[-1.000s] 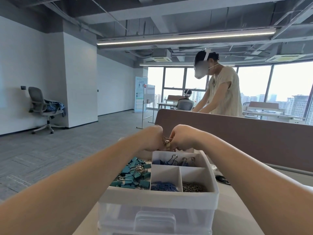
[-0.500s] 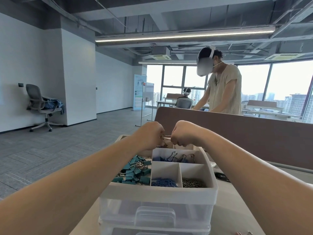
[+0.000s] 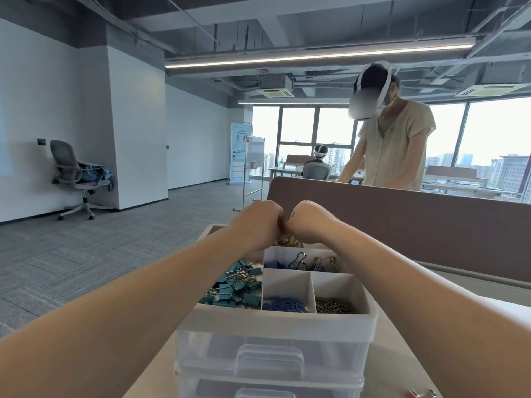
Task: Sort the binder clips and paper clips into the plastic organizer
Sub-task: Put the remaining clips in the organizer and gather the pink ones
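- Pale tabletop (image 3: 396,363) in an open office, with grey carpet floor (image 3: 86,254), a brown partition (image 3: 402,219) behind and windows beyond.
- The plastic organizer (image 3: 275,320) stands on the tabletop, long axis running away from the camera, latch facing the viewer. Teal binder clips (image 3: 235,285) lie in its left compartment.
- Left grip (image 3: 258,222) and right grip (image 3: 309,222) are clenched, knuckles touching over the organizer's far end; I cannot tell what they grasp.

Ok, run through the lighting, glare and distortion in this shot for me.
Head view: the windows are blown out white, backlighting the room; the ceiling light strip glares mildly; wide-angle distortion bows the ceiling beams and swells both forearms; the organizer and its clips are sharp and evenly lit; the left hand and right hand hide anything held between them.
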The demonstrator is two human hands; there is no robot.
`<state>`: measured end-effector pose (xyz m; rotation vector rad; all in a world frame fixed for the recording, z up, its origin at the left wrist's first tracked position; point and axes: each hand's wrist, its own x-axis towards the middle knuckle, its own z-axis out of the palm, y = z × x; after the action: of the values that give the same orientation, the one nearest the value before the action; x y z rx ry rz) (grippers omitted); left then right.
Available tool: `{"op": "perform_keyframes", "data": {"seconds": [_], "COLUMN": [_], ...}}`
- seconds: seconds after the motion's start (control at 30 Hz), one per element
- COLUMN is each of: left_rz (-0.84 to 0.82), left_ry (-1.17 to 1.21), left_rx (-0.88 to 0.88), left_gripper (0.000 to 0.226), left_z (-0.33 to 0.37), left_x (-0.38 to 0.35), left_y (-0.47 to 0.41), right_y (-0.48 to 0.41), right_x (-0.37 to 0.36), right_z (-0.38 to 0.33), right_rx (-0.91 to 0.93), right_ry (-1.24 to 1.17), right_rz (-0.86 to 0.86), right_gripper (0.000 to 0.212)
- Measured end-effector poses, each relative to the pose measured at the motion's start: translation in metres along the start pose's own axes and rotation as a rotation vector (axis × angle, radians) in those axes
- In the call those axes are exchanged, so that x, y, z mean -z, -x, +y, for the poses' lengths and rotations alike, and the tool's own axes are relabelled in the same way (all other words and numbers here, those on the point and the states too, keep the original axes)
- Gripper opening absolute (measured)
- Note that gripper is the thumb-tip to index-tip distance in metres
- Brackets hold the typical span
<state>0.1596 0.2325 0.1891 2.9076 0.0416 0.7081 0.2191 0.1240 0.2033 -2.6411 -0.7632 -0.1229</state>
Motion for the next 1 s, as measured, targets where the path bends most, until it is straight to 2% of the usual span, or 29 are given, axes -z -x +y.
{"op": "perform_keyframes", "data": {"seconds": [0.03, 0.1, 0.23, 0.37, 0.5, 0.6, 0.77, 0.9, 1.0], "left_rz": [0.006, 0.025, 0.035, -0.048, -0.120, -0.102, -0.087, -0.077, -0.066], "left_ry": [0.005, 0.019, 0.090, 0.182, 0.186, 0.137, 0.072, 0.060, 0.069], "left_rx": [0.005, 0.018, 0.059, 0.033, 0.008, 0.010, 0.017, 0.010, 0.023], "left_gripper": [0.019, 0.015, 0.010, 0.019, 0.014, 0.017, 0.015, 0.016, 0.014], "left_z": [0.000, -0.001, -0.001, -0.001, -0.001, -0.001, -0.001, -0.003, -0.005], "left_x": [0.001, 0.001, 0.003, 0.011, 0.017, 0.017, 0.016, 0.014, 0.014], "left_y": [0.000, -0.001, -0.002, 0.005, 0.015, 0.017, 0.022, 0.022, 0.019], "right_y": [0.000, 0.002, 0.003, 0.006, 0.010, 0.011, 0.011, 0.008, 0.005], "right_x": [0.002, 0.006, 0.012, 0.014, 0.012, 0.010, 0.010, 0.007, 0.009], "right_z": [-0.001, -0.001, 0.002, 0.007, 0.004, -0.001, 0.000, 0.004, 0.004], "right_rx": [0.011, -0.004, 0.052, 0.081, 0.103, 0.120, 0.140, 0.199, 0.183], "right_ry": [0.040, 0.035, 0.094, 0.096, 0.042, -0.002, 0.099, 0.130, 0.105], "right_rz": [-0.038, -0.096, -0.140, -0.094, -0.118, -0.126, -0.127, -0.043, 0.009], "right_gripper": [0.041, 0.032, 0.023, 0.029, 0.028, 0.026, 0.025, 0.022, 0.034]}}
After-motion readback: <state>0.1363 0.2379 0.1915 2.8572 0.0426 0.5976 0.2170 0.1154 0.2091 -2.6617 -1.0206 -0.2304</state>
